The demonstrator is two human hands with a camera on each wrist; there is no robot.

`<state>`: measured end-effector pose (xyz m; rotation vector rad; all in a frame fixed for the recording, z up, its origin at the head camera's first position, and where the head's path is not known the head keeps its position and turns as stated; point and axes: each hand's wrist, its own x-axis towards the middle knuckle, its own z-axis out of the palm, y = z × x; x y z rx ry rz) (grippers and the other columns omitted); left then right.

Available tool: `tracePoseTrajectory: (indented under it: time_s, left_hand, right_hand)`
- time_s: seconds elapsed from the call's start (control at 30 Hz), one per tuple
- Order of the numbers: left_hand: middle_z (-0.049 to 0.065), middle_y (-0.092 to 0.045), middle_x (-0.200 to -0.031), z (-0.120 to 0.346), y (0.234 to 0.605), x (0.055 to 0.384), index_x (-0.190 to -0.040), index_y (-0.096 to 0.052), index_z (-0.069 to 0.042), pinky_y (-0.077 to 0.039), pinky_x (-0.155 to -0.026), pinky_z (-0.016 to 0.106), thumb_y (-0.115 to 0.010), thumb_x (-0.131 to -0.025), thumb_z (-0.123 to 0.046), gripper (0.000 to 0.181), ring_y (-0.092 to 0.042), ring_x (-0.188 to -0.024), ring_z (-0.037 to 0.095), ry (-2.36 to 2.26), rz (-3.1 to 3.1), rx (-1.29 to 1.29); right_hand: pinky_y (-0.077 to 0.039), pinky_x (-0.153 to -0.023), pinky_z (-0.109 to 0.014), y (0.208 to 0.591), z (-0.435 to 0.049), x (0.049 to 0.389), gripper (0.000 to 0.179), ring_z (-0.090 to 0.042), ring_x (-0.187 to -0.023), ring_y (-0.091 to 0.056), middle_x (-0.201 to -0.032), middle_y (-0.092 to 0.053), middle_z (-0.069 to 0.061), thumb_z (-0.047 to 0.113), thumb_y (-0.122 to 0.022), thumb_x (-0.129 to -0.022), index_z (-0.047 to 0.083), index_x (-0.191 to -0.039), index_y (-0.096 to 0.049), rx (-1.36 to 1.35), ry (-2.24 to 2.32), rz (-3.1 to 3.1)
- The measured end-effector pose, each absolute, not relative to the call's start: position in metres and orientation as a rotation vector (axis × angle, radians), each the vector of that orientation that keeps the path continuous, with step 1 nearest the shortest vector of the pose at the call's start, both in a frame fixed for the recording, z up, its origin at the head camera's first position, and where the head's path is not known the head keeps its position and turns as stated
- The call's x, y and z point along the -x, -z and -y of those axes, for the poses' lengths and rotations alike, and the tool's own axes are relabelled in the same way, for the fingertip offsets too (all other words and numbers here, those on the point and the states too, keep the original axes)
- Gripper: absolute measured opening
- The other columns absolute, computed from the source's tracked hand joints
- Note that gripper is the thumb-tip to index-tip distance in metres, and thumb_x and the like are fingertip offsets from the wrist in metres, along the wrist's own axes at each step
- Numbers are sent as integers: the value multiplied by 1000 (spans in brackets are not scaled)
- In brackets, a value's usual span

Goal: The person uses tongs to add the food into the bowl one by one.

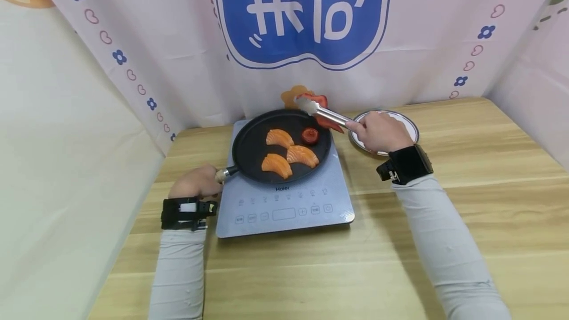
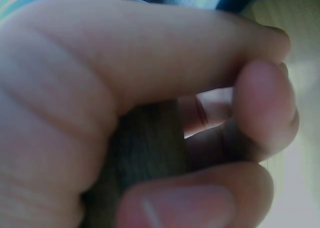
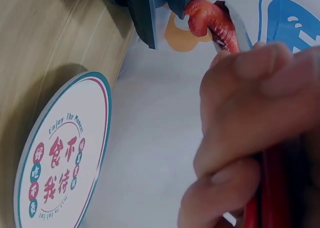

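My left hand (image 1: 195, 182) grips the handle (image 1: 225, 174) of a round black frying pan (image 1: 258, 169); in the left wrist view its fingers (image 2: 150, 48) curl closely round. Three orange salmon slices (image 1: 302, 156) and a small round dark-red piece (image 1: 309, 136) lie in the pan. Over the pan's far right rim, my right hand (image 1: 384, 132) holds metal tongs (image 1: 331, 115). Their tips pinch a glossy red, curled piece of food (image 3: 212, 23), perhaps an octopus tentacle; its exact kind cannot be told. Part of this red piece hangs below the tongs in the head view.
The pan stands on a grey induction cooker (image 1: 311, 211) on a wooden table (image 1: 302, 270). Partly behind my right hand is a white plate (image 3: 65, 158) with a coloured rim and printed lettering. A printed cloth (image 1: 186, 83) hangs along the table's back edge.
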<state>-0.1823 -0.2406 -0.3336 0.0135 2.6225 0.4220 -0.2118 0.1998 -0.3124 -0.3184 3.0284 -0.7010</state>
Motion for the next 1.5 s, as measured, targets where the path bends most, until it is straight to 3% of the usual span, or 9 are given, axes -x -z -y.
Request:
tracePoseTrajectory:
  time_s: [0.27, 0.67, 1.1, 1.5]
  left_hand:
    - [2, -58, -72, 244, 335, 181, -81, -58, -9, -46, -55, 27, -60, -92, -10, 11, -54, -60, 16, -437, -2622, 6]
    - [3, -59, -74, 244, 335, 177, -84, -59, -9, -47, -56, 28, -61, -90, -9, 7, -55, -63, 17, -420, -2647, 18]
    - [4, -59, -75, 242, 339, 179, -81, -59, -10, -46, -56, 29, -63, -87, -8, 7, -57, -65, 19, -430, -2655, 21]
    - [4, -59, -75, 245, 335, 178, -84, -60, -8, -46, -56, 29, -63, -87, -6, 5, -57, -65, 19, -442, -2660, 42]
  right_hand:
    - [-41, -49, -34, 306, -191, 226, 60, -19, -52, -55, -56, -56, 0, 54, -44, -109, 15, -66, -58, 357, 639, -2983]
    - [-36, -52, -33, 304, -175, 241, 58, -19, -53, -52, -56, -53, 1, 52, -44, -110, 13, -69, -58, 412, 613, -2959]
    - [-41, -55, -34, 310, -163, 253, 56, -19, -51, -58, -55, -55, 1, 53, -47, -109, 11, -75, -64, 497, 658, -2866]
    - [-41, -55, -32, 304, -151, 273, 51, -15, -49, -52, -58, -53, 1, 44, -47, -111, 8, -81, -66, 568, 655, -2753]
